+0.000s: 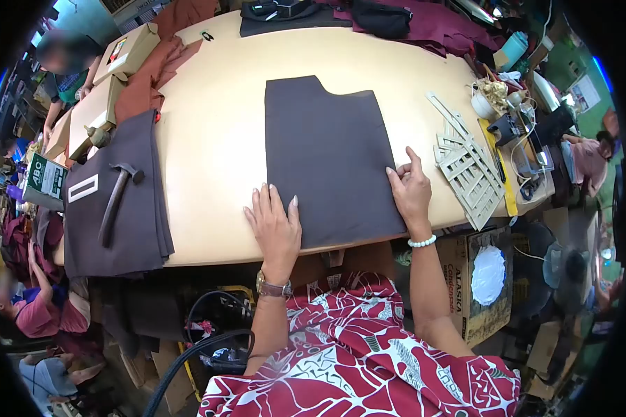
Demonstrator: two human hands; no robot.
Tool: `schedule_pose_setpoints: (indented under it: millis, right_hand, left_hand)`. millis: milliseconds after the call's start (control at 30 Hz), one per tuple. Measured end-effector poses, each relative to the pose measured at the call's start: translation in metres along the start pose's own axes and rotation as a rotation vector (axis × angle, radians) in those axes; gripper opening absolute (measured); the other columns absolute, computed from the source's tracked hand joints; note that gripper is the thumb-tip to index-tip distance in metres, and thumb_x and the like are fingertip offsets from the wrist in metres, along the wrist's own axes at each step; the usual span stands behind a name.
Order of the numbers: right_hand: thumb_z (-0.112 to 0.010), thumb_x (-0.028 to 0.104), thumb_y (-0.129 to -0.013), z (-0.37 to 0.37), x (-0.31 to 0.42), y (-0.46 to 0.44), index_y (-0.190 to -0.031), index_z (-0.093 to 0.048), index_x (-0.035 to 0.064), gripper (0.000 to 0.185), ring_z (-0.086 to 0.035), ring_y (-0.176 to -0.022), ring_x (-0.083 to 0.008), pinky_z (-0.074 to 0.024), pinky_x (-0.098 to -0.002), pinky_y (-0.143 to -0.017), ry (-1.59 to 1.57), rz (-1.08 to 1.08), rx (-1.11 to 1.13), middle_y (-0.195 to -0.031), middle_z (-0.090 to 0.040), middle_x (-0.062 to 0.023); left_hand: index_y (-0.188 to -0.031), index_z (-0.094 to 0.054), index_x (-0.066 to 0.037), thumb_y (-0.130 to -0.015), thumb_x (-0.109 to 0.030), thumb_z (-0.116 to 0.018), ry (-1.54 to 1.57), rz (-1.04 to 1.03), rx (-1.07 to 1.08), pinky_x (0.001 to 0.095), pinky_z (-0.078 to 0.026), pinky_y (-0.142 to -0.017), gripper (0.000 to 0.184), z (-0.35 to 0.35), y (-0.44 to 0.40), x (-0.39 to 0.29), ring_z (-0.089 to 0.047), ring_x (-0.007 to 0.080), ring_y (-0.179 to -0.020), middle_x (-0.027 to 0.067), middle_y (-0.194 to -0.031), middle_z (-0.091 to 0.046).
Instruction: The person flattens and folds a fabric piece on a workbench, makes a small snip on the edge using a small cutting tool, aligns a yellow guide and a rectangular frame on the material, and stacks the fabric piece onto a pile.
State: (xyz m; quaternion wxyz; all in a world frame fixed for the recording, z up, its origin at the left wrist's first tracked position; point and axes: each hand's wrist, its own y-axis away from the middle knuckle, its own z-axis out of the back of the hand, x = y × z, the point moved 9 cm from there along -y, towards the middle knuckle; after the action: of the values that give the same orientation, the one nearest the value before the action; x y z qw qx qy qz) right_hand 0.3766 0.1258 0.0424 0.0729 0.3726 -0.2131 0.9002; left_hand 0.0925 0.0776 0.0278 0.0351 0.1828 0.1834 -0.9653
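A person in a red-and-white patterned garment [355, 347] lays the left hand [275, 226], fingers extended, across the lower left edge of a dark cloth panel [327, 160] on a table [212, 139]. The right hand [412, 194], thumb and forefinger parted, meets its right edge. A hammer [115, 205] rests leftward on stacked dark cloth [142, 236]; maroon fabric [442, 28] lies beyond.

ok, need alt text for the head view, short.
A person's left hand and right hand rest at opposite edges of a dark cut fabric panel lying flat on a pale table. To the left, a hammer lies on stacked dark fabric; to the right lie pale slotted templates.
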Motion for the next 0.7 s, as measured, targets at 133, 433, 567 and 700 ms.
schedule_pose_setpoints:
  millis: [133, 433, 567, 700]
  right_hand:
    - [-0.069, 0.013, -0.077, -0.001, -0.004, -0.001, -0.127, -0.049, -0.0014, 0.055, -0.060, -0.059, -0.0200, -0.0476, -0.0328, -0.060, -0.046, -0.063, 0.011, -0.068, -0.062, -0.0061]
    - [-0.069, 0.012, -0.078, -0.003, -0.003, -0.001, -0.127, -0.048, -0.0014, 0.056, -0.059, -0.057, -0.0179, -0.0475, -0.0318, -0.060, -0.038, -0.031, 0.002, -0.067, -0.062, -0.0052]
    - [-0.069, 0.013, -0.078, -0.002, -0.004, 0.000, -0.128, -0.047, -0.0021, 0.057, -0.059, -0.057, -0.0182, -0.0476, -0.0320, -0.059, -0.020, -0.014, 0.006, -0.067, -0.062, -0.0056]
    - [-0.069, 0.013, -0.077, -0.003, -0.006, -0.002, -0.129, -0.045, -0.0036, 0.059, -0.058, -0.057, -0.0183, -0.0473, -0.0317, -0.059, -0.058, -0.038, 0.054, -0.067, -0.062, -0.0062]
  left_hand:
    - [-0.121, -0.055, 0.003, -0.093, -0.023, -0.053, -0.028, -0.024, -0.003, 0.0520, -0.032, -0.103, 0.038, 0.004, -0.003, 0.003, -0.043, 0.0374, -0.123, 0.0203, -0.128, -0.051]
    - [-0.096, -0.068, -0.003, -0.084, -0.009, -0.062, 0.148, -0.013, -0.128, 0.0435, -0.044, -0.083, 0.014, 0.031, -0.012, -0.004, -0.058, 0.0317, -0.095, 0.0136, -0.104, -0.063]
    - [-0.104, -0.062, -0.002, -0.085, -0.009, -0.063, 0.395, 0.038, -0.139, 0.0372, -0.047, -0.065, 0.020, 0.031, -0.019, 0.005, -0.060, 0.0265, -0.071, 0.0130, -0.084, -0.064]
    - [-0.126, -0.047, 0.000, -0.083, -0.007, -0.065, 0.570, 0.158, -0.037, 0.0292, -0.046, -0.056, 0.047, 0.018, -0.021, 0.024, -0.055, 0.0162, -0.057, 0.0102, -0.072, -0.061]
